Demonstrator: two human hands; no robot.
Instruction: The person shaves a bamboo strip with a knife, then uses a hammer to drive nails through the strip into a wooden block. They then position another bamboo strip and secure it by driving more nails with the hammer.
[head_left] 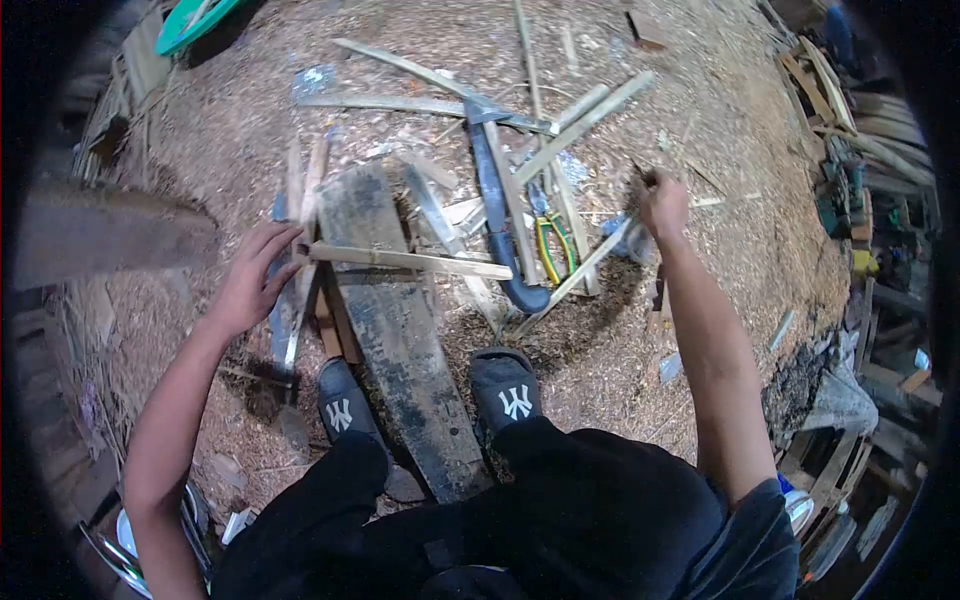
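Note:
My left hand (258, 275) is at the left end of a thin wooden strip (410, 260), its thumb and fingers apart on either side of that end. The strip lies across a worn wooden board (390, 340) between my feet. Out to the right, my right hand (663, 205) is closed, with a small dark tip showing at its fingers; what it holds is too small to name. Between the hands lie pliers with yellow-green handles (553, 245), a long dark tool with a curved blue-black handle (525, 295), and what looks like a hammer with a wooden handle (512, 195).
Wood shavings (740, 120) cover the ground, with several loose strips (590, 125) scattered on it. A green basin edge (195, 22) shows at the upper left. Stacked wood (885, 135) lines the right side. A thick post (120, 225) stands at left.

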